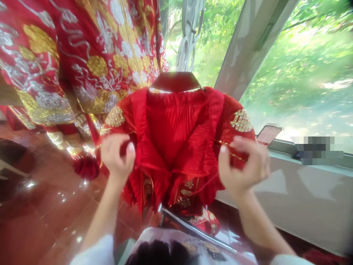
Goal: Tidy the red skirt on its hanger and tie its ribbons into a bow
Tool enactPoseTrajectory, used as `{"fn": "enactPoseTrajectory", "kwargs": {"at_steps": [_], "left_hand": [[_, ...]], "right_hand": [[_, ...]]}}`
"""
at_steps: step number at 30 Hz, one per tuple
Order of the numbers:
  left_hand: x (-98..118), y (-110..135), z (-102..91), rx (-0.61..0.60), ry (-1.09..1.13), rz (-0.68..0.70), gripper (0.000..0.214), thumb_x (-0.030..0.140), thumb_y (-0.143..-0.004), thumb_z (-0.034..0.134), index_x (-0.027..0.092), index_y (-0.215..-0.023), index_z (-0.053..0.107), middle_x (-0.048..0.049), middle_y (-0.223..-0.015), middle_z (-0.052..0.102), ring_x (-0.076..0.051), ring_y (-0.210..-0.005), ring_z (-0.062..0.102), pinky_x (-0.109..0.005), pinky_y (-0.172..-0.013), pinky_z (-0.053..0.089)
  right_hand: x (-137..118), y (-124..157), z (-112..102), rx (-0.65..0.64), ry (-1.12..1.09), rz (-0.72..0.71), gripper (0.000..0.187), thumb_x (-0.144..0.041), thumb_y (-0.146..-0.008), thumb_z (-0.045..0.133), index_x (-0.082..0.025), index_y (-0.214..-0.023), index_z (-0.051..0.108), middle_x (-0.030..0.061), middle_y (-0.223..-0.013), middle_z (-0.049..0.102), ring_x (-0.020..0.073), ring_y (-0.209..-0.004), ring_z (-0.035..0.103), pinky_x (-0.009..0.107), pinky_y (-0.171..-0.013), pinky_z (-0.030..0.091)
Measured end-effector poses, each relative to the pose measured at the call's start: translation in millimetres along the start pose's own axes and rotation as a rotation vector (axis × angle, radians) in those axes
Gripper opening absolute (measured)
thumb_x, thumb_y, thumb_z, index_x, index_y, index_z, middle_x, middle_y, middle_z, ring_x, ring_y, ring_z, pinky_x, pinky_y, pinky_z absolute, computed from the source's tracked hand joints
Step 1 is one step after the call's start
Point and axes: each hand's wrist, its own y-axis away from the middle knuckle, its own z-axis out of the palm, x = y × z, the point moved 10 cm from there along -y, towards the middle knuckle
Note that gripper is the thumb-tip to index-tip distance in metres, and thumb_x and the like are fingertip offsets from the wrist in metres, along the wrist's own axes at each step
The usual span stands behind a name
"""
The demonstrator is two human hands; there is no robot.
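At the bottom centre of the frame I see dark hair and my white printed top, with my two bare forearms rising from white sleeves on either side. My left hand, at centre left, is closed in a pinch, thumb against fingers, on the edge of the pleated red silk garment with gold embroidery. My right hand, at centre right, is curled shut around the garment's other edge, just under a gold embroidered emblem on its shoulder. The garment fills the middle of the frame between my hands, hanging from a dark red curved hanger top; its pleats fall toward a slanted metal bar at lower centre. Under it, on the left, lies the glossy reddish-brown tiled floor, catching spots of light. Behind and above, the upper left is filled by a large red robe with gold and silver floral embroidery. On the right runs a pale window sill, and beyond it a big glass window showing blurred green trees.
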Motion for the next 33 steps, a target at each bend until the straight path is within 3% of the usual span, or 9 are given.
{"fn": "enactPoseTrajectory", "kwargs": {"at_steps": [3,5,8,12,16,20,24,29,33], "left_hand": [[-16,84,16.8,-0.246,-0.138,-0.310,0.041,0.047,-0.084,0.055,0.012,-0.106,0.060,-0.0117,-0.092,0.066,-0.022,-0.079,0.062,-0.033,-0.068,0.048],[-32,112,30.1,-0.382,-0.226,-0.491,0.045,0.052,-0.084,0.055,0.012,-0.103,0.060,-0.0103,-0.086,0.066,-0.023,-0.074,0.062,-0.031,-0.062,0.046],[-18,95,37.8,-0.432,-0.195,-0.369,0.029,0.038,-0.089,0.051,0.016,-0.072,0.059,-0.0035,-0.062,0.058,-0.017,-0.057,0.054,-0.027,-0.053,0.038],[53,49,15.9,-0.285,0.071,0.053,0.026,0.020,-0.084,0.059,0.019,-0.060,0.048,0.0012,-0.054,0.049,-0.013,-0.052,0.043,-0.024,-0.053,0.035],[58,54,38.9,-0.475,-0.034,-0.072,0.022,0.028,-0.086,0.058,0.018,-0.066,0.053,-0.0020,-0.062,0.056,-0.017,-0.061,0.052,-0.026,-0.057,0.039],[10,119,76.4,-0.791,-0.215,-0.431,0.029,0.041,-0.089,0.053,0.018,-0.075,0.062,-0.0063,-0.074,0.063,-0.020,-0.072,0.061,-0.026,-0.058,0.040],[-8,211,111.3,-1.016,-0.003,-0.757,0.017,0.033,-0.084,0.061,0.018,-0.077,0.065,-0.0063,-0.073,0.065,-0.022,-0.068,0.064,-0.028,-0.059,0.043],[-3,260,154.1,-0.893,0.150,-0.867,0.037,0.026,-0.085,0.061,0.014,-0.119,0.055,-0.0124,-0.106,0.068,-0.022,-0.092,0.067,-0.032,-0.080,0.052],[-12,263,176.7,-0.733,0.131,-0.928,0.047,0.033,-0.081,0.066,0.008,-0.118,0.051,-0.0238,-0.118,0.059,-0.033,-0.112,0.058,-0.046,-0.094,0.046]], "right_hand": [[32,82,16,-0.255,0.119,0.371,0.041,-0.050,-0.084,0.059,-0.010,-0.094,0.060,0.0087,-0.078,0.062,0.0176,-0.069,0.057,0.029,-0.066,0.044],[49,117,36,-0.494,0.141,0.553,0.052,-0.063,-0.086,0.046,-0.013,-0.073,0.058,0.0064,-0.062,0.056,0.0154,-0.055,0.049,0.027,-0.054,0.037],[30,103,44,-0.568,-0.018,0.479,0.054,-0.050,-0.091,0.045,-0.018,-0.048,0.039,0.0004,-0.042,0.039,0.0090,-0.041,0.035,0.024,-0.047,0.025],[-48,39,16,-0.326,-0.336,0.119,0.038,-0.015,-0.083,0.060,-0.016,-0.053,0.038,-0.0024,-0.048,0.042,0.0060,-0.048,0.037,0.020,-0.050,0.027],[-80,43,55,-0.419,-0.462,0.126,0.029,-0.017,-0.085,0.055,-0.016,-0.057,0.046,-0.0005,-0.054,0.048,0.0077,-0.051,0.041,0.021,-0.052,0.031],[-53,94,112,-0.569,-0.409,0.337,0.032,-0.027,-0.089,0.049,-0.015,-0.059,0.052,0.0021,-0.056,0.054,0.0095,-0.052,0.045,0.022,-0.055,0.034],[-28,133,128,-0.674,-0.511,0.570,0.038,-0.036,-0.090,0.048,-0.015,-0.059,0.051,0.0014,-0.053,0.053,0.0086,-0.048,0.044,0.021,-0.053,0.033],[-16,159,123,-0.796,-0.532,0.772,0.046,-0.047,-0.089,0.044,-0.016,-0.055,0.048,0.0020,-0.048,0.050,0.0097,-0.045,0.046,0.022,-0.050,0.032],[-16,187,113,-0.905,-0.439,0.790,0.041,-0.048,-0.089,0.045,-0.014,-0.071,0.060,0.0057,-0.065,0.062,0.0134,-0.058,0.056,0.024,-0.060,0.042]]}}
